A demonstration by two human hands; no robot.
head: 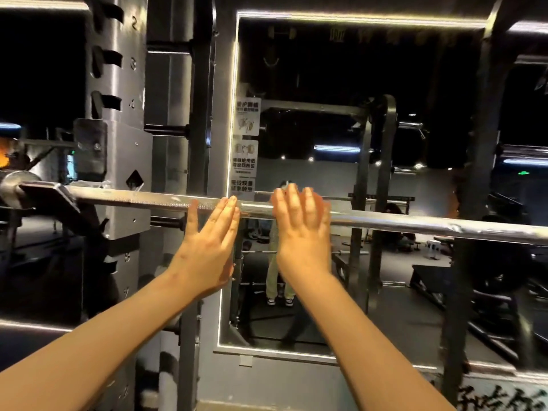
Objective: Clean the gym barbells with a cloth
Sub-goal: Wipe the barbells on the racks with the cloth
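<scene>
Both hands meet the barbell (133,197), the left hand (207,241) flat, straight fingers touching its shaft, the right hand (299,229) just beside, fingers seemingly laid over the top, and since neither holds a cloth, fetching one before wiping seems wise.

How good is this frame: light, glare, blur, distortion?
Head view: dim room, background nearly black; the light strip round the mirror blows out; glare streaks the barbell; the left hand and right hand look slightly soft; the signs are too blurred to read; the wide-angle lens bows the barbell and rack.
</scene>
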